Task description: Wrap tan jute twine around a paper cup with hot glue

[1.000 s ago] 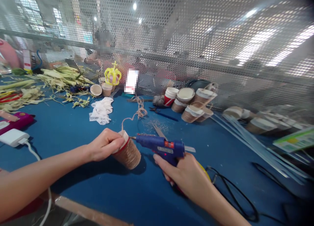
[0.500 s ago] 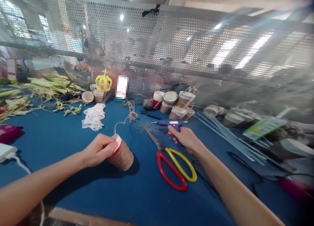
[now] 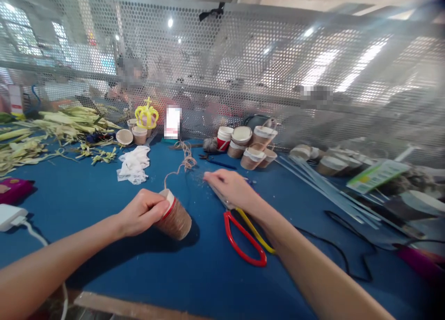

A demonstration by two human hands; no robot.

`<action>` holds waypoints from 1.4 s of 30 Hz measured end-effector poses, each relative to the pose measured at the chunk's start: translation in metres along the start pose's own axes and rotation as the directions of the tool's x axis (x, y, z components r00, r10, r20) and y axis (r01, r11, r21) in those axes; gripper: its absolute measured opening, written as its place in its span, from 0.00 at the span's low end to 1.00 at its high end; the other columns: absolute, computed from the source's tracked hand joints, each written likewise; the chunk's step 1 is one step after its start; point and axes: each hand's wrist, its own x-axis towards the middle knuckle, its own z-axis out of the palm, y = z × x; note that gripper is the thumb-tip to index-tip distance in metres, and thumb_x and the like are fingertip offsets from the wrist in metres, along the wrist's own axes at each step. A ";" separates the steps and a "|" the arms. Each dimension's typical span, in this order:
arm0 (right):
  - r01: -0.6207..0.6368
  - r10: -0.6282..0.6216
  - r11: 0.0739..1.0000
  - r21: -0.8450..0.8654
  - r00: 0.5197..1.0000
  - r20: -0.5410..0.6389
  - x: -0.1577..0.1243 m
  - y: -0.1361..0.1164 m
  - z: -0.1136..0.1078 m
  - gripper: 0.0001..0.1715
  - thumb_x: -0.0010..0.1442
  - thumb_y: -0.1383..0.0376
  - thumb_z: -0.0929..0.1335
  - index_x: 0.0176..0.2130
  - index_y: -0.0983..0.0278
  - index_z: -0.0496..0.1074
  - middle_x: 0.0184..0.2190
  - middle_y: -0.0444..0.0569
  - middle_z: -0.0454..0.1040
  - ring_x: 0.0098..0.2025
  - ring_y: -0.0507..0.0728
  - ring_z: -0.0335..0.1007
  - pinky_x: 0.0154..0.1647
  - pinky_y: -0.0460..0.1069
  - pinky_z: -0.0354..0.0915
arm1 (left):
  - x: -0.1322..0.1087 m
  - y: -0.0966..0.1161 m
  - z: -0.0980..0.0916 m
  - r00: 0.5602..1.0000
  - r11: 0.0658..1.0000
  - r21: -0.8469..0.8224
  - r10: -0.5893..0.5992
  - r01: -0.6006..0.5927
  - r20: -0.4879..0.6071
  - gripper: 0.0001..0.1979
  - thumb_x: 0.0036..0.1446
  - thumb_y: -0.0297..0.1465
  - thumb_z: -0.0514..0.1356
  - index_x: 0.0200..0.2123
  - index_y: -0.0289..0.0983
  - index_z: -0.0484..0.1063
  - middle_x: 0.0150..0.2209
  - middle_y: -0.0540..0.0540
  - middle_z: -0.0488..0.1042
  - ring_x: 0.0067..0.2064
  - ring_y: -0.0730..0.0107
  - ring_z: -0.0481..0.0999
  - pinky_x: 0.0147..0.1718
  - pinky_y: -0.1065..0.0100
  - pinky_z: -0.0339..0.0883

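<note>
My left hand [image 3: 142, 212] is closed round the rim of a paper cup wrapped in brown twine [image 3: 175, 217], which lies tilted on the blue table [image 3: 194, 283]. A loose twine strand [image 3: 181, 164] runs from the cup's rim away toward the back. My right hand [image 3: 229, 188] hovers flat over the table just right of the cup, fingers stretched leftward and holding nothing. Under it lie scissors with red and yellow handles [image 3: 245, 239], their blades partly hidden by the hand. The blue glue gun is not visible now.
Several paper cups [image 3: 250, 144] stand at the back by the perforated metal screen [image 3: 243, 69], with a person behind it. Clear glue sticks [image 3: 323, 183] and a black cable [image 3: 342, 252] lie right. White cloth [image 3: 134, 164], palm leaves [image 3: 52, 125], a yellow crown [image 3: 146, 116] and a white charger [image 3: 9, 216] are left.
My right hand carried the glue gun away from the cup to the back, let it go, and has come back leftward over the scissors. My left hand kept hold of the cup.
</note>
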 end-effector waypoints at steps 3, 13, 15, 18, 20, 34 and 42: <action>0.044 -0.055 0.997 0.068 0.983 0.176 0.004 -0.035 0.034 0.16 0.53 0.55 0.65 0.22 0.62 0.72 0.24 0.43 0.74 0.31 0.54 0.69 0.30 0.46 0.63 | 0.000 0.002 0.000 1.000 1.000 0.018 0.021 -0.021 -0.007 0.17 0.56 0.28 0.44 0.15 0.36 0.50 0.15 0.55 0.50 0.19 0.80 0.51 0.18 0.74 0.46; -0.052 -0.028 0.936 0.348 0.975 0.221 -0.003 -0.059 0.045 0.09 0.53 0.64 0.65 0.27 0.68 0.70 0.25 0.44 0.70 0.29 0.50 0.65 0.33 0.45 0.62 | 0.002 0.001 -0.003 0.988 0.987 -0.059 -0.149 0.151 0.041 0.18 0.57 0.33 0.45 0.16 0.36 0.50 0.17 0.55 0.49 0.20 0.80 0.49 0.18 0.74 0.44; -0.035 -0.029 0.939 0.342 0.983 0.181 -0.010 -0.056 0.040 0.09 0.53 0.63 0.65 0.26 0.67 0.69 0.24 0.43 0.69 0.28 0.50 0.64 0.32 0.45 0.61 | 0.003 0.001 -0.002 0.972 0.967 -0.100 -0.234 0.235 0.024 0.18 0.56 0.36 0.45 0.16 0.36 0.51 0.18 0.55 0.49 0.21 0.79 0.49 0.18 0.74 0.44; -0.010 -0.034 0.943 0.333 0.992 0.125 -0.016 -0.052 0.039 0.10 0.54 0.63 0.65 0.25 0.66 0.68 0.24 0.43 0.68 0.28 0.50 0.62 0.31 0.45 0.61 | 0.003 0.003 0.001 0.951 0.935 -0.180 -0.307 0.306 0.020 0.18 0.55 0.37 0.46 0.16 0.34 0.55 0.18 0.54 0.51 0.21 0.79 0.50 0.18 0.75 0.45; -0.008 -0.027 0.946 0.325 0.994 0.103 -0.018 -0.050 0.040 0.10 0.54 0.63 0.65 0.24 0.65 0.67 0.24 0.43 0.67 0.27 0.50 0.61 0.31 0.45 0.60 | 0.003 0.004 0.002 0.939 0.911 -0.237 -0.341 0.338 0.028 0.18 0.54 0.37 0.46 0.18 0.33 0.59 0.18 0.54 0.53 0.22 0.79 0.51 0.19 0.75 0.47; -0.063 0.041 0.969 0.241 0.995 0.094 -0.022 -0.047 0.043 0.11 0.55 0.63 0.64 0.25 0.66 0.67 0.24 0.44 0.68 0.28 0.51 0.62 0.32 0.45 0.60 | 0.000 0.010 0.004 0.922 0.830 -0.413 -0.381 0.374 0.070 0.18 0.53 0.39 0.48 0.19 0.33 0.60 0.17 0.54 0.56 0.20 0.79 0.52 0.18 0.76 0.48; -0.083 0.061 0.972 0.221 0.993 0.102 -0.024 -0.048 0.045 0.11 0.55 0.63 0.64 0.24 0.65 0.67 0.22 0.43 0.68 0.26 0.50 0.61 0.29 0.45 0.60 | -0.002 0.010 0.002 0.960 0.899 -0.343 -0.277 0.273 0.037 0.18 0.55 0.36 0.46 0.16 0.35 0.55 0.16 0.55 0.51 0.19 0.80 0.48 0.16 0.76 0.43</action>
